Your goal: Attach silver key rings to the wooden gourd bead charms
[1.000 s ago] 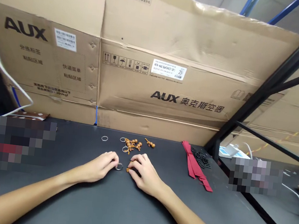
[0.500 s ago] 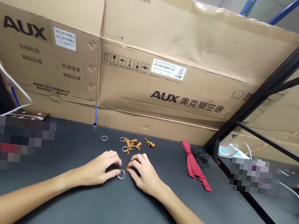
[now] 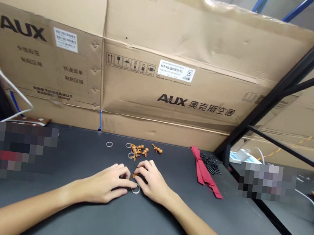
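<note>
My left hand (image 3: 107,183) has its fingers bent, with a fingertip at the left edge of a silver split key ring (image 3: 136,191) low over the black tabletop. The thumb lies a little apart, below that fingertip. Close by, my right hand (image 3: 152,181) is closed on a small gourd charm (image 3: 135,176); only its orange cord end shows, and the fingers cover the rest. Beyond both hands lies a small pile of brown gourd charms (image 3: 140,150) with orange cords. Two key rings (image 3: 131,155) sit at the pile's left edge.
Another key ring (image 3: 109,144) lies farther left, and a single gourd charm (image 3: 158,150) right of the pile. Red ribbon strips (image 3: 201,166) and black rings or clasps (image 3: 211,165) are at the right. A cardboard wall (image 3: 166,88) and black frame post (image 3: 274,95) bound the table.
My left hand has moved slightly right with the key ring, bringing it next to my right hand's fingers. My right hand has stayed nearly in place with the gourd charm.
</note>
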Action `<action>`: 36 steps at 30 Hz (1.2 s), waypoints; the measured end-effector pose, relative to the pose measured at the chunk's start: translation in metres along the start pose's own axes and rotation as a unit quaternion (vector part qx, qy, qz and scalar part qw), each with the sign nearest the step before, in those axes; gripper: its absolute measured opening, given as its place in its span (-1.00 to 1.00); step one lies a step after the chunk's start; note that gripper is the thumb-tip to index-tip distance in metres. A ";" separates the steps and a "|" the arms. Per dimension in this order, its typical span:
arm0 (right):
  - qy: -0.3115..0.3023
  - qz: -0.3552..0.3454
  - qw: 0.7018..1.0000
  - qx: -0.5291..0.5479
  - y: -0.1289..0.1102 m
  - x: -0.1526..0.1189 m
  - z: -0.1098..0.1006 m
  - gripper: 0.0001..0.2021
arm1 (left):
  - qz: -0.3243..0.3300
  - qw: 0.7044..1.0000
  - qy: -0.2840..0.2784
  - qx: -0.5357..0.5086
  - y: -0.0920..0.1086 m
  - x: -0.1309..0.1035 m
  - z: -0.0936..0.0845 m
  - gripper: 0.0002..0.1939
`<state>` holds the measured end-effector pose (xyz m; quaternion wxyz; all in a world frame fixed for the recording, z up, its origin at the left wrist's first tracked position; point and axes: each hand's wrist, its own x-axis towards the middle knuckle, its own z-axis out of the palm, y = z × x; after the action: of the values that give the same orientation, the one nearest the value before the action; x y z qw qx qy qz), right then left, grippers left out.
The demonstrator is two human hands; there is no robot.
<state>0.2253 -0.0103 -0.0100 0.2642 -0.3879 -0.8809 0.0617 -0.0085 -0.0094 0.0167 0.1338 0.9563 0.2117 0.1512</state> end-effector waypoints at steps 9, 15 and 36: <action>0.010 -0.008 1.000 0.017 0.002 -0.001 0.000 -0.88 | -0.039 0.997 0.055 -0.024 -0.013 -0.001 0.014 -0.76; 0.021 -0.005 0.999 0.032 0.003 -0.003 -0.001 -0.78 | -0.094 0.988 0.101 -0.063 -0.016 0.000 0.014 -0.86; -0.004 0.005 0.999 0.033 0.004 -0.005 -0.002 -0.79 | -0.062 0.995 0.048 -0.070 -0.030 -0.001 0.006 -0.78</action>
<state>0.2319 -0.0114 -0.0115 0.2728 -0.3834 -0.8774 0.0936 -0.0186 0.0154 0.0017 0.1988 0.9215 0.2653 0.2023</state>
